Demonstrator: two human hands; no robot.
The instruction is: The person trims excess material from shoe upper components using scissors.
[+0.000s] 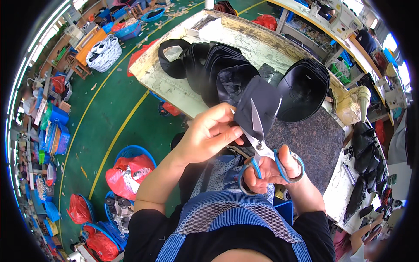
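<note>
You are working at the bench's (147, 75) near edge, black stacks (224, 61) filling its far side, the dark slab (314, 135) giving room toward the right corner, your left hand (204, 136) pinching the black piece (269, 97), your right hand (269, 168) gripping the scissors (260, 147) by both handles, one blade crossing the piece just ahead of both hands.

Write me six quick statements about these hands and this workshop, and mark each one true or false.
1. The right hand holds blue-handled scissors. True.
2. The scissor blades are pressed fully together. False: they are parted.
3. The left hand holds a black piece. True.
4. The floor is green and yellow-striped. True.
5. The stacked black pieces lie on that floor. False: they rest on the worktable.
6. The apron is plain red. False: it is blue and patterned.
</note>
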